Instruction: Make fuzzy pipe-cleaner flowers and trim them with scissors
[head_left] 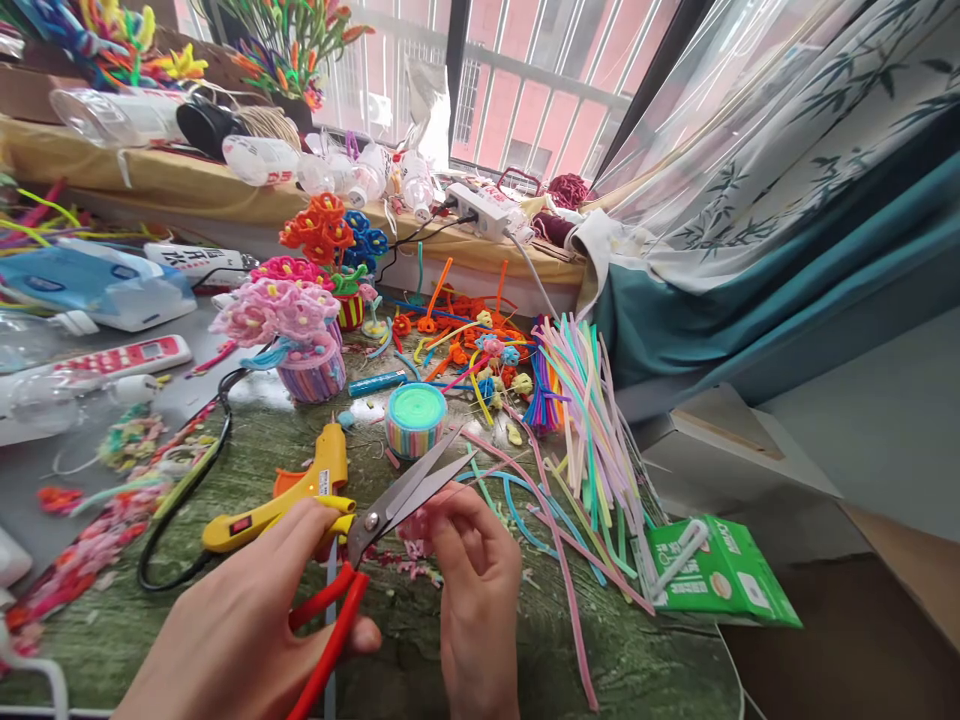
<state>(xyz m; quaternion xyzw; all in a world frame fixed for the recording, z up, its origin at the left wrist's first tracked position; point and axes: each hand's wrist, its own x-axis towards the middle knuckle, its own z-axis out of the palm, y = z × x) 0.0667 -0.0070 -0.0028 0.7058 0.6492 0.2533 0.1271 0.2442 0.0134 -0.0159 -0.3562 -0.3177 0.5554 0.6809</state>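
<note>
My left hand (247, 600) is wrapped around a pair of scissors (409, 495) with red handles. The blades are spread and point away to the right, close to my right hand. Pinched in my right hand (472, 570) is a pink fuzzy pipe-cleaner piece (416, 525), partly hidden by the fingers. A thin strand by the fingertips passes near the blades; I cannot tell if they touch. Left of the scissors lies a yellow glue gun (300, 490). Just beyond the blades stands a small round pot (416, 420) with striped sides and a mint-green top.
Pink pipe-cleaner flowers in a striped pot (311, 365) stand back left. Loose pipe cleaners (592, 420) lie in a bundle at right, beside a green box (716, 570). A black cord (225, 420) curves at left. A power strip (480, 210) sits on the sill.
</note>
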